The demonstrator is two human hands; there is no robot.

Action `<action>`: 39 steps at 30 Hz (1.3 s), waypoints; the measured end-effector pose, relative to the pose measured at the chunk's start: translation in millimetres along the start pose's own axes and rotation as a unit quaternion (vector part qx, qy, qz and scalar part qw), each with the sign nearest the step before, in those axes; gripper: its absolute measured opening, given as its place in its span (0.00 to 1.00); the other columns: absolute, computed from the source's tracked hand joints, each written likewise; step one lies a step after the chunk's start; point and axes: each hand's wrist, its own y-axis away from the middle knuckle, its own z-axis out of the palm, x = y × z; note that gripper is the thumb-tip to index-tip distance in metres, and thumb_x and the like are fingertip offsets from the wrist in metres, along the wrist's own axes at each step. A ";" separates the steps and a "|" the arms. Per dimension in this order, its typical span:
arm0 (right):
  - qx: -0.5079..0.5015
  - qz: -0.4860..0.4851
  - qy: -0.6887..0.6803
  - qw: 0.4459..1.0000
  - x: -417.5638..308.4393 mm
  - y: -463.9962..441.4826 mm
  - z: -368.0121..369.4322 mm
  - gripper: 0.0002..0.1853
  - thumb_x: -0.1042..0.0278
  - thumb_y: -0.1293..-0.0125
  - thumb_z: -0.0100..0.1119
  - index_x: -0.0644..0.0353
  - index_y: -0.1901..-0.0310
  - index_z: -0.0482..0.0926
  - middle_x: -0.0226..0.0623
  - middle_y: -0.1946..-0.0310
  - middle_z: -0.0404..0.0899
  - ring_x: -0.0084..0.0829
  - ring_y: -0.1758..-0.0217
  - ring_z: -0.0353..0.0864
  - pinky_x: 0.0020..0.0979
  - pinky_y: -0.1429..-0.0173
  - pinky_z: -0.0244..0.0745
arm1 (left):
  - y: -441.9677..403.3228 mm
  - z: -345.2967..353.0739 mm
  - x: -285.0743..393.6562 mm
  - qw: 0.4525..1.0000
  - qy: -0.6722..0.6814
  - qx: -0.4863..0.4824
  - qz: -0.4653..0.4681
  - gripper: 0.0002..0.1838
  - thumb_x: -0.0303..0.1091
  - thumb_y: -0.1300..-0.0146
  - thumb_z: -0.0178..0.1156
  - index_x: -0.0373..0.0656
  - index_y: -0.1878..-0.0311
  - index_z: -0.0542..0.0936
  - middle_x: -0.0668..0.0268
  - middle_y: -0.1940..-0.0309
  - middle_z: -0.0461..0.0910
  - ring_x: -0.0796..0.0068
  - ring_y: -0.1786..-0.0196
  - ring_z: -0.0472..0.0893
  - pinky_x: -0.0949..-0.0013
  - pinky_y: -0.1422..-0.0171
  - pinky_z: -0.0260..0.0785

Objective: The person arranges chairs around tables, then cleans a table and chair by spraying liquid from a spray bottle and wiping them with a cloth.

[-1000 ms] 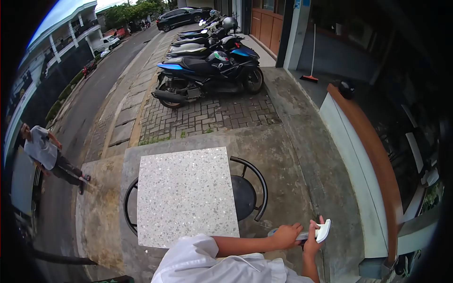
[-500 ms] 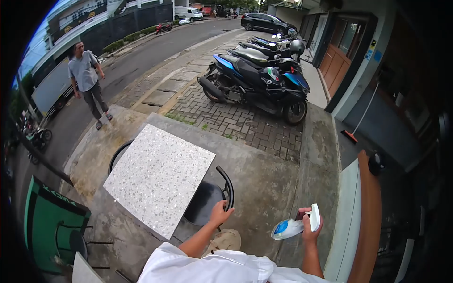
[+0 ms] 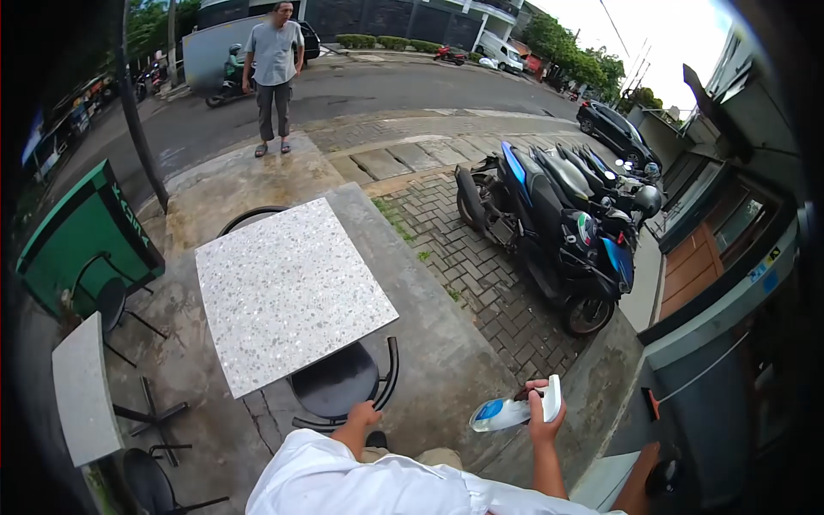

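My right hand is closed around the neck of a clear spray bottle with a white head and a blue label. The bottle lies tilted, its base pointing left. My left hand is closed on the curved black backrest of a chair. This chair has a round dark seat, partly under the near edge of a square speckled white table. Nothing lies on that tabletop.
Another chair's backrest shows behind the table. At left are a second table, black chairs and a green sign. A person stands near the road. Parked motorbikes are at right, with a broom farther right.
The view has swung toward the road and left side. My left hand has left the bottle area and taken hold of the chair backrest. My right hand still holds the bottle.
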 end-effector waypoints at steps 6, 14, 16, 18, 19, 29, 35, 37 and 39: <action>-0.166 0.043 -0.046 0.984 46.5 -76.2 8.5 0.11 0.80 0.32 0.62 0.66 0.48 0.81 0.38 0.56 0.87 0.22 0.57 0.83 0.26 0.51 0.79 | 23.8 12.6 19.1 0.988 0.063 0.088 -0.109 0.28 0.50 0.37 0.62 0.51 0.35 0.77 0.55 0.38 0.82 0.50 0.33 0.79 0.41 0.31 0.67; -0.445 -0.020 -0.065 0.893 119.8 -177.4 67.5 0.10 0.80 0.35 0.63 0.65 0.51 0.81 0.38 0.58 0.86 0.25 0.56 0.84 0.28 0.50 0.79 | 92.3 85.0 28.4 0.977 -0.001 0.113 -0.181 0.22 0.46 0.38 0.65 0.56 0.40 0.80 0.60 0.44 0.84 0.54 0.38 0.81 0.44 0.34 0.69; -0.476 -0.043 -0.078 0.875 126.4 -195.2 75.5 0.11 0.81 0.35 0.63 0.66 0.51 0.81 0.38 0.58 0.85 0.26 0.56 0.85 0.28 0.50 0.79 | 114.5 106.0 49.2 0.967 0.016 0.140 -0.213 0.17 0.41 0.35 0.63 0.58 0.43 0.83 0.61 0.47 0.85 0.54 0.38 0.80 0.40 0.27 0.63; -0.490 -0.077 -0.106 0.862 120.2 -203.1 90.4 0.12 0.81 0.36 0.63 0.66 0.51 0.82 0.40 0.58 0.85 0.29 0.55 0.86 0.30 0.49 0.79 | 125.1 122.8 64.4 0.954 -0.002 0.145 -0.261 0.18 0.40 0.35 0.62 0.58 0.42 0.82 0.62 0.47 0.85 0.55 0.37 0.80 0.36 0.23 0.56; -0.494 -0.080 -0.119 0.857 116.2 -203.8 94.4 0.12 0.80 0.36 0.63 0.66 0.51 0.82 0.41 0.58 0.85 0.29 0.55 0.86 0.30 0.51 0.79 | 132.3 133.6 70.2 0.947 -0.028 0.140 -0.287 0.18 0.39 0.35 0.61 0.59 0.41 0.82 0.62 0.47 0.85 0.56 0.37 0.80 0.33 0.19 0.48; -0.642 -0.073 -0.182 0.742 44.2 -137.3 135.2 0.13 0.77 0.31 0.63 0.67 0.46 0.79 0.40 0.52 0.86 0.23 0.52 0.83 0.29 0.48 0.79 | 205.0 90.9 244.6 0.722 0.447 0.523 -0.067 0.28 0.38 0.44 0.77 0.41 0.42 0.78 0.58 0.42 0.78 0.59 0.41 0.80 0.60 0.40 0.74; -0.579 -0.059 -0.240 0.777 8.6 -42.7 136.4 0.14 0.68 0.28 0.66 0.63 0.46 0.78 0.34 0.54 0.86 0.19 0.56 0.81 0.26 0.53 0.77 | 244.5 42.2 350.0 0.585 0.370 0.705 -0.157 0.22 0.35 0.43 0.78 0.38 0.56 0.75 0.61 0.58 0.77 0.69 0.57 0.78 0.64 0.51 0.73; -0.563 -0.029 -0.249 0.787 6.1 -15.0 143.5 0.13 0.66 0.27 0.66 0.61 0.47 0.78 0.32 0.54 0.85 0.18 0.58 0.80 0.25 0.56 0.77 | 226.5 63.2 350.9 0.491 0.588 0.622 -0.164 0.17 0.30 0.39 0.75 0.40 0.57 0.74 0.63 0.59 0.78 0.71 0.57 0.79 0.66 0.51 0.73; -0.598 0.020 -0.251 0.761 7.4 2.0 145.4 0.13 0.64 0.27 0.66 0.60 0.47 0.78 0.30 0.55 0.84 0.17 0.59 0.79 0.25 0.57 0.77 | 210.5 63.4 347.7 0.467 0.675 0.567 -0.068 0.15 0.28 0.29 0.64 0.40 0.42 0.74 0.64 0.50 0.80 0.65 0.48 0.82 0.61 0.39 0.75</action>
